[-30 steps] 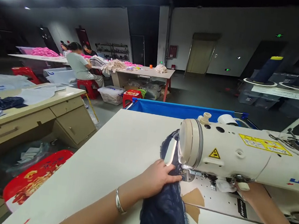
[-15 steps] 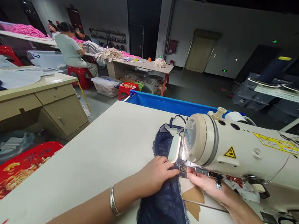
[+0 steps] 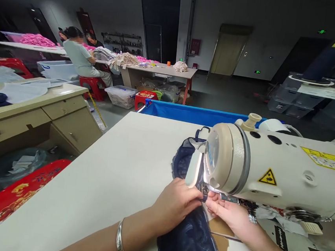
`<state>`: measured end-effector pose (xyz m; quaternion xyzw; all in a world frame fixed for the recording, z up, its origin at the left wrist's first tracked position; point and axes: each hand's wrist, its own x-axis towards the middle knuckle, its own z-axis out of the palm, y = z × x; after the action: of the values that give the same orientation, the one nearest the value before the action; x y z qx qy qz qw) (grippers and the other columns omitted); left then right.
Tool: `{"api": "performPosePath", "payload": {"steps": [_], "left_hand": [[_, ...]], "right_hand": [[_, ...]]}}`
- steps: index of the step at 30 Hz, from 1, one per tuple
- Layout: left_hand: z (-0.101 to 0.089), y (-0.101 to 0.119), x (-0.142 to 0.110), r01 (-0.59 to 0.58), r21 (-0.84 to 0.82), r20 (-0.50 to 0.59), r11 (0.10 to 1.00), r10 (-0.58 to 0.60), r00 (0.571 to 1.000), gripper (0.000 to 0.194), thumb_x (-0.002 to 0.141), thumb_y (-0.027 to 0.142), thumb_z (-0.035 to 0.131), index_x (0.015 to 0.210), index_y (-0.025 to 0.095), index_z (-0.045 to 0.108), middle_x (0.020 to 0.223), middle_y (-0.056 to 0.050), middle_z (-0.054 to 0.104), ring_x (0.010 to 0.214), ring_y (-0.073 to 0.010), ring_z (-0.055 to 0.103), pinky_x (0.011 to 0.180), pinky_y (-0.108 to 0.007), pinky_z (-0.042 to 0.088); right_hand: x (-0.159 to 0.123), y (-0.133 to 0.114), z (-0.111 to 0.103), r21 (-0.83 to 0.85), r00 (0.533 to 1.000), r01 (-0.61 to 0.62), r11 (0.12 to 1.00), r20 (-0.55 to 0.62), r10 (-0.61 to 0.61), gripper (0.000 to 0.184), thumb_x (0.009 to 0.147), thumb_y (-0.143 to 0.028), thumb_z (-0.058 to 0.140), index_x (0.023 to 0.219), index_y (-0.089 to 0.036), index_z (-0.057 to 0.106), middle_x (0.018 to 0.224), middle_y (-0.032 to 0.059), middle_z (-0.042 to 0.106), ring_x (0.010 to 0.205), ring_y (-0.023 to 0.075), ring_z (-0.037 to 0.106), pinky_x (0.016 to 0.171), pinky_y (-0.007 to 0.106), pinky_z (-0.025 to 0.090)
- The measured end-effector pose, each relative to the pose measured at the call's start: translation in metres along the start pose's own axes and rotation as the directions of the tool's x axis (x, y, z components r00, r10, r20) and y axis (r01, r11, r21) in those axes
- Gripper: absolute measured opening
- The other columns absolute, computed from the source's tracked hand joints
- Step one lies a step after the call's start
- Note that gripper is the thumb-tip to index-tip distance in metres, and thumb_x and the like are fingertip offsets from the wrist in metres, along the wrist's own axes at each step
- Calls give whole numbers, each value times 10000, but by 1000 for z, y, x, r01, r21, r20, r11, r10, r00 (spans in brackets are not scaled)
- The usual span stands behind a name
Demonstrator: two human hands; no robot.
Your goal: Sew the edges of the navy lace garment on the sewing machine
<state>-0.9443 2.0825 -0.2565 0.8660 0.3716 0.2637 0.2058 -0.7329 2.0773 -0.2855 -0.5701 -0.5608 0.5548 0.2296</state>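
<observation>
A dark navy lace garment lies across the cream sewing table and runs under the head of the cream sewing machine. My left hand, with a silver bangle on the wrist, pinches the fabric just left of the needle area. From the right, my right hand holds the fabric's edge at the presser foot, fingertips nearly touching the left hand. The needle itself is hidden behind the machine head.
A blue bin stands behind the table. Left of me are a beige desk with drawers and a red tray. Further back, people sit at a long table with piled fabric. Thread cones stand at the right.
My right hand has come from the machine's right side to the presser foot and taken hold of the fabric. The view has shifted closer to the machine head.
</observation>
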Motion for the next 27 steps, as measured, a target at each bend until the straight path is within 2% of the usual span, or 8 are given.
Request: {"api": "performPosePath", "payload": {"steps": [4,8,15,21,24,27], "left_hand": [[6,1,0,-33,-56,10,998,34,999,84,893,245,563,898,201,635,819,15,668,777,-141,573,709,-258,402],[10,-3,-1,-61,-64,-20,996,59,998,116,893,286,569,860,208,647,777,24,666,754,-126,562,697,-245,391],[4,-3,-1,-119,-55,17,991,120,993,104,889,258,573,821,206,631,758,43,668,744,-109,553,715,-246,378],[5,-1,0,10,-145,-11,989,-11,1000,55,842,254,641,808,211,649,767,40,663,741,-112,555,737,-253,378],[6,-2,0,29,-160,-41,987,-36,999,36,804,222,682,787,213,652,737,46,647,723,-111,550,732,-255,374],[7,-3,0,25,-150,-49,988,-33,998,44,802,221,683,774,208,650,722,46,640,705,-108,545,724,-257,374]], "right_hand": [[-4,-11,11,166,999,30,986,38,-36,461,622,-638,680,708,-197,581,708,3,569,727,177,560,719,305,478],[-12,-30,16,210,999,19,978,46,-30,504,563,-642,717,722,-196,543,654,-16,537,663,161,553,688,310,489],[-14,-32,16,186,997,29,982,59,-41,478,594,-626,702,693,-195,520,645,-17,536,659,159,557,688,315,487],[-9,-23,8,80,1000,7,997,28,-9,478,673,-668,586,727,-194,548,653,-8,570,596,130,533,620,272,451],[-9,-25,8,-21,999,-13,1000,32,14,491,673,-686,524,693,-196,500,610,-24,506,522,106,444,537,253,380],[-12,-32,12,-63,998,33,997,64,-29,444,665,-647,511,680,-205,462,585,-41,418,546,115,404,516,245,330]]}}
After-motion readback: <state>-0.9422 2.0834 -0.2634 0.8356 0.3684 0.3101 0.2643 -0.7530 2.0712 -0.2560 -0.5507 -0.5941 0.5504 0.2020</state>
